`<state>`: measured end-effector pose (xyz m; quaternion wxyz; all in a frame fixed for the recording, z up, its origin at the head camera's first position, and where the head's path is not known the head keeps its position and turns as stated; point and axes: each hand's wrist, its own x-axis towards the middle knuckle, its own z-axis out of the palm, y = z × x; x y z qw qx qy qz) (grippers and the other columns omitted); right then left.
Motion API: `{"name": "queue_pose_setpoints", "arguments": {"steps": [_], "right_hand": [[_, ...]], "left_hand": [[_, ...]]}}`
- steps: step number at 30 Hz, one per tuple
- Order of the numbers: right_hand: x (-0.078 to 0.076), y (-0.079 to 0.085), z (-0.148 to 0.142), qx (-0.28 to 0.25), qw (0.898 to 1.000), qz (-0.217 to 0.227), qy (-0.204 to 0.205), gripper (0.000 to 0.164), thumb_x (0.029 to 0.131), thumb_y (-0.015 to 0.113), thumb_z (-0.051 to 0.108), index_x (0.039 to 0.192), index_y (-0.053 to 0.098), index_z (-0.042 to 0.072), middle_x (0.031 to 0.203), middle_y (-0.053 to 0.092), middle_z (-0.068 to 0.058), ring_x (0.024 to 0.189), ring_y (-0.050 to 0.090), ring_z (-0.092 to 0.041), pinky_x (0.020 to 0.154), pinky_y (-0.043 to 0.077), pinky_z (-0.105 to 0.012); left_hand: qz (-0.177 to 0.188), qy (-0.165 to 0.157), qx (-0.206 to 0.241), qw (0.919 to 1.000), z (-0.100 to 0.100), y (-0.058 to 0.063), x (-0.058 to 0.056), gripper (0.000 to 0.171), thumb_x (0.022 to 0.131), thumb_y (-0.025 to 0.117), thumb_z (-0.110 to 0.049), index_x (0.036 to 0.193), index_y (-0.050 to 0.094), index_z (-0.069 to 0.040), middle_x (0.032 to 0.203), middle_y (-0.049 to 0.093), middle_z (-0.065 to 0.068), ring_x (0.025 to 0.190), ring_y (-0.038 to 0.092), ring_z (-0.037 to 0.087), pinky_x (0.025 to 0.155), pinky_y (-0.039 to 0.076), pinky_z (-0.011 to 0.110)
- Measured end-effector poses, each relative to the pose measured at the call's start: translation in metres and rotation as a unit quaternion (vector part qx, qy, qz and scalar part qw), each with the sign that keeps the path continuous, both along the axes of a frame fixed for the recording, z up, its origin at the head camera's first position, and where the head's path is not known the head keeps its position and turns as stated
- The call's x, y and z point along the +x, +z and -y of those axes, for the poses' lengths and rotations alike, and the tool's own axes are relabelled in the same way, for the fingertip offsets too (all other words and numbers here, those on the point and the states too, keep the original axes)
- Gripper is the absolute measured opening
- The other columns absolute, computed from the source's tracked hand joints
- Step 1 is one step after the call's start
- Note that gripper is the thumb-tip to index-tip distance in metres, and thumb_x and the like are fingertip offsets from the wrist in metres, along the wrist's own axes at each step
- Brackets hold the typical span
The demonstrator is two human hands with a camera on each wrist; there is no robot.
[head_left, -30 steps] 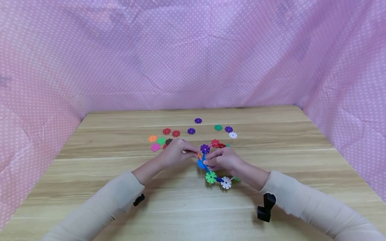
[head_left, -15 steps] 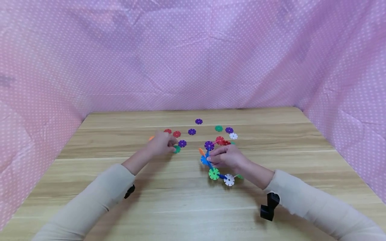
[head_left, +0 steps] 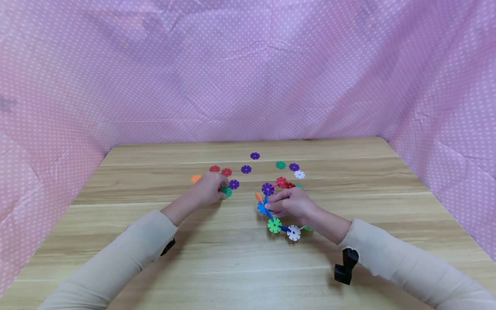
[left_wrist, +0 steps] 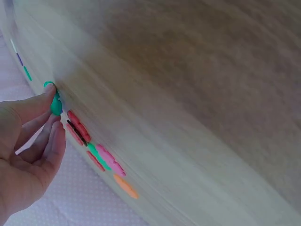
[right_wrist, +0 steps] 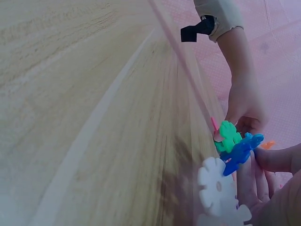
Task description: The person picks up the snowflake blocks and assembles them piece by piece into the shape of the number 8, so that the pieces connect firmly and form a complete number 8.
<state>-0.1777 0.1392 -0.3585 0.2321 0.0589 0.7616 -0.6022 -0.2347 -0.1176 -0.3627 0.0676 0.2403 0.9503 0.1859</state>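
My left hand [head_left: 209, 188] pinches a teal-green notched disc [head_left: 227, 191] at table level; in the left wrist view the green disc [left_wrist: 56, 103] shows between thumb and fingertips. On the right, my right hand [head_left: 292, 202] grips a chain of interlocked snowflake discs by a blue piece [head_left: 268, 211]. A light-blue disc [head_left: 262, 207], an orange disc [head_left: 258, 196], a purple disc [head_left: 268, 189], a green disc [head_left: 274, 225] and a white disc [head_left: 293, 233] belong to this chain. Red discs [head_left: 282, 182] at its far side are partly covered. In the right wrist view, the white disc [right_wrist: 217, 183] hangs nearest.
Loose discs lie on the wooden table [head_left: 240, 267]: a purple one [head_left: 234, 184] beside my left hand, red ones [head_left: 226, 172] behind it, an orange one [head_left: 196, 178] to its left. A green disc [head_left: 280, 165] and a white disc [head_left: 299, 174] lie farther back. A pink dotted curtain [head_left: 248, 86] surrounds the table.
My left hand has left the chain's orange disc and moved left to the loose green disc, which it now pinches. My right hand keeps hold of the chain, shifted slightly right.
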Motion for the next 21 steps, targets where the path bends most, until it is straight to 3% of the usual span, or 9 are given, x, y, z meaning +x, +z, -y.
{"name": "queue_pose_setpoints", "arguments": {"steps": [5,9,13,19,21], "right_hand": [[0.0,-0.002,0.001,0.005,1.0,-0.002,0.002,0.028,0.085,0.071,0.006,0.111,0.068,-0.005,0.109,0.072,-0.017,0.078,0.073,-0.015,0.075,0.061,-0.03],[0.0,-0.003,0.001,0.008,1.0,0.0,0.001,0.028,0.085,0.071,0.006,0.11,0.068,-0.005,0.107,0.073,-0.017,0.077,0.073,-0.015,0.075,0.061,-0.031],[0.0,-0.004,0.002,0.009,1.0,0.005,-0.002,0.027,0.085,0.072,0.006,0.109,0.069,-0.004,0.104,0.074,-0.015,0.076,0.073,-0.014,0.075,0.061,-0.031],[0.001,-0.004,0.003,0.008,1.0,0.001,-0.003,0.026,0.084,0.072,0.006,0.108,0.069,-0.005,0.104,0.074,-0.015,0.074,0.073,-0.014,0.074,0.061,-0.031],[0.001,-0.004,0.003,0.006,1.0,0.0,-0.003,0.026,0.084,0.072,0.006,0.108,0.069,-0.005,0.103,0.074,-0.015,0.073,0.073,-0.014,0.074,0.061,-0.031]], "left_hand": [[0.036,0.024,0.072,0.9965,-0.001,0.003,0.001,0.015,0.077,0.078,-0.003,0.089,0.071,-0.002,0.089,0.071,0.01,0.083,0.064,0.018,0.078,0.059,0.031],[0.095,0.055,0.144,0.9835,-0.004,0.004,0.001,0.009,0.081,0.076,-0.008,0.089,0.072,-0.005,0.086,0.07,0.006,0.08,0.062,0.015,0.073,0.055,0.025],[0.16,0.096,0.214,0.9587,-0.011,0.009,0.003,0.015,0.084,0.074,-0.015,0.096,0.072,-0.006,0.088,0.072,0.006,0.08,0.065,0.014,0.071,0.056,0.024],[0.251,0.13,0.317,0.9056,-0.023,0.018,0.007,0.021,0.085,0.071,-0.008,0.105,0.069,0.001,0.094,0.073,0.012,0.093,0.071,0.028,0.088,0.059,0.041],[0.262,0.134,0.329,0.8972,-0.026,0.02,0.01,0.023,0.085,0.071,-0.006,0.107,0.067,0.002,0.094,0.072,0.012,0.094,0.071,0.029,0.09,0.057,0.043]]}}
